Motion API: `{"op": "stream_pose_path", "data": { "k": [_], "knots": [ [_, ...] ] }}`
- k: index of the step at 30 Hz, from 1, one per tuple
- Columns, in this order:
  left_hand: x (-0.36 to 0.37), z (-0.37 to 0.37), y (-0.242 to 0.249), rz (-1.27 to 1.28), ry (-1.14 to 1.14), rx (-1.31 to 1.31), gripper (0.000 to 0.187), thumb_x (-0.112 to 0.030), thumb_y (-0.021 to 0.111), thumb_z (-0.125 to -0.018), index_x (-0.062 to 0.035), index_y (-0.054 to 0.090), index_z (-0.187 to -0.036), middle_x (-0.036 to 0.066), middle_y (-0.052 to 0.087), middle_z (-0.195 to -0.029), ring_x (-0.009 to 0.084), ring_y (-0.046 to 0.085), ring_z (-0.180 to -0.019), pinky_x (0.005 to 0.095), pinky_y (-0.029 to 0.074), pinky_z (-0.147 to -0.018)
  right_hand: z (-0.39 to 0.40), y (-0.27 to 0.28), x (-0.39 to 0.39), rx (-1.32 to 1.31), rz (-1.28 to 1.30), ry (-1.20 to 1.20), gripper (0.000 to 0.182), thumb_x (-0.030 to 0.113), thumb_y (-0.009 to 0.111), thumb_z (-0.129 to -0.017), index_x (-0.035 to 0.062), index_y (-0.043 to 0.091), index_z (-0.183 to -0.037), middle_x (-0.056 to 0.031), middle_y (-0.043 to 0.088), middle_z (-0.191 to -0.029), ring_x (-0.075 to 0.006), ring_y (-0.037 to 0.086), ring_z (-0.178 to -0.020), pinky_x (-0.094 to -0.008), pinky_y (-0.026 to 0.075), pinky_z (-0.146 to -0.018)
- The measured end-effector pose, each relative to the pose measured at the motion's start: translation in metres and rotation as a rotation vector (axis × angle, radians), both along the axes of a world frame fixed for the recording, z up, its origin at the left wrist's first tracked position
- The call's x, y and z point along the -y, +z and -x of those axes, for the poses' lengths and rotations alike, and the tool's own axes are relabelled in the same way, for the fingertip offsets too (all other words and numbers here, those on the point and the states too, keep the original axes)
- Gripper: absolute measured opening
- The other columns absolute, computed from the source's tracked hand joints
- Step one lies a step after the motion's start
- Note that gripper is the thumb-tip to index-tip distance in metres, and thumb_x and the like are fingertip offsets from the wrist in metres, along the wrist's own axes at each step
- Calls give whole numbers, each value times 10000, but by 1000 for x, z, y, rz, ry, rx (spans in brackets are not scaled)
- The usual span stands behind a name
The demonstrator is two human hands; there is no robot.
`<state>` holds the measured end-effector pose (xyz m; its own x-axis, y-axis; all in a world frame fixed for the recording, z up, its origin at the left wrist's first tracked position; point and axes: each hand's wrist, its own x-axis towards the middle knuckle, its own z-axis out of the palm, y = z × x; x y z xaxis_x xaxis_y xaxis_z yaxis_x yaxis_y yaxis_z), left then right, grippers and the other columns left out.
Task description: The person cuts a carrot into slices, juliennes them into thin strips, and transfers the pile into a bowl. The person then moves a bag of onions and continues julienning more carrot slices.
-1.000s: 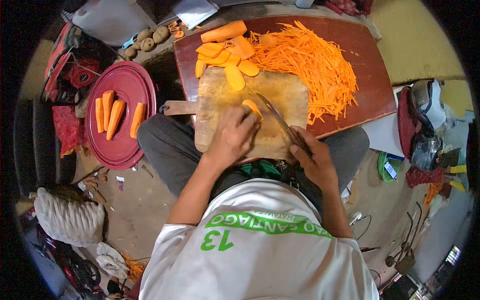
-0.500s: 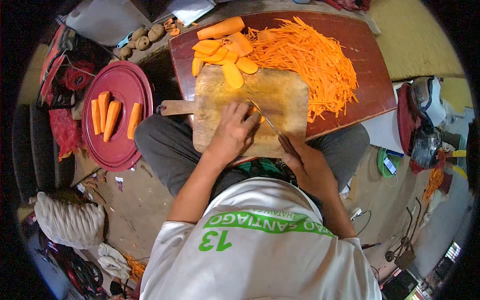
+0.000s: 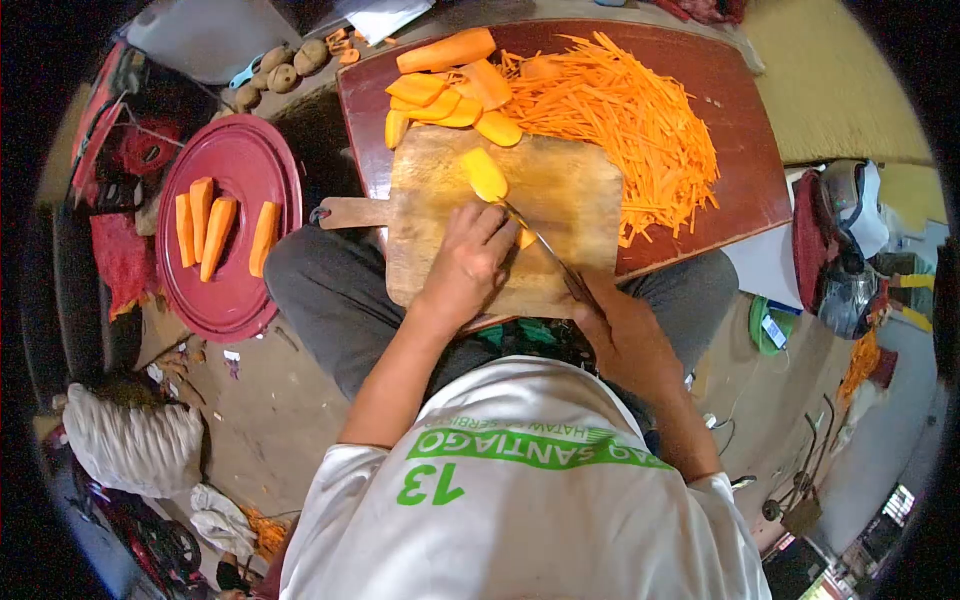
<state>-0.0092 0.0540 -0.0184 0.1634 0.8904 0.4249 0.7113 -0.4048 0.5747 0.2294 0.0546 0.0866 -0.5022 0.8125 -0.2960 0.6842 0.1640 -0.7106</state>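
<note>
On the wooden cutting board [image 3: 430, 265], my left hand [image 3: 465, 260] is closed with its fingertips pressed down. A small carrot piece [image 3: 527, 238] shows at those fingers, the rest of it hidden by the hand and blade. My right hand [image 3: 630, 330] grips a knife [image 3: 545, 248], its blade slanting across the board right beside the left fingertips. A yellow-orange carrot slice [image 3: 484, 175] lies flat on the board just beyond the blade tip. More carrot slices [image 3: 440, 104] overlap behind the board, near a thick carrot chunk [image 3: 446, 50].
A heap of carrot strips [image 3: 630, 140] covers much of the red table [image 3: 745, 190]. At left, a red lid-like tray [image 3: 230, 310] holds several peeled carrots [image 3: 218, 238]. Brown round potato-like vegetables [image 3: 282, 77] lie at the back left. A green container [image 3: 768, 325] stands at right.
One carrot slice has shifted from the pile's edge nearer to the blade tip and my left hand. The knife stays beside my left fingertips, its handle slightly further right.
</note>
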Motion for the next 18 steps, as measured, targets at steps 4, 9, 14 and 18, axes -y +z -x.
{"op": "stream_pose_path", "data": {
  "k": [4,9,14,18],
  "knots": [
    [-1,-2,-2,3,12,0,370,16,760,-742,6,719,-1110,151,627,-1097,374,576,-1045,486,479,-937,5,-19,0,57,-82,33,390,188,568,-1083,34,534,-1440,-280,729,-1070,-506,704,-1037,-522,562,-859],
    [-2,1,0,-25,33,7,425,18,766,-700,-3,735,-1123,159,622,-1097,386,576,-1068,493,476,-955,26,-25,-32,-53,-7,57,421,211,584,-1092,27,533,-1467,-234,760,-1014,-465,747,-916,-485,579,-810],
    [1,3,-9,55,44,46,511,24,771,-637,-11,736,-1146,190,631,-1166,419,573,-1118,504,480,-989,9,-21,-15,-95,-150,58,436,211,594,-1086,9,541,-1468,-284,731,-1125,-488,726,-1003,-513,574,-851],
    [0,4,-4,64,49,43,486,30,766,-649,-8,739,-1133,202,640,-1192,428,585,-1138,500,482,-1000,-2,-17,3,-36,-130,34,432,183,614,-1069,-9,558,-1452,-289,726,-1133,-485,719,-1060,-486,570,-892]
  ]
}}
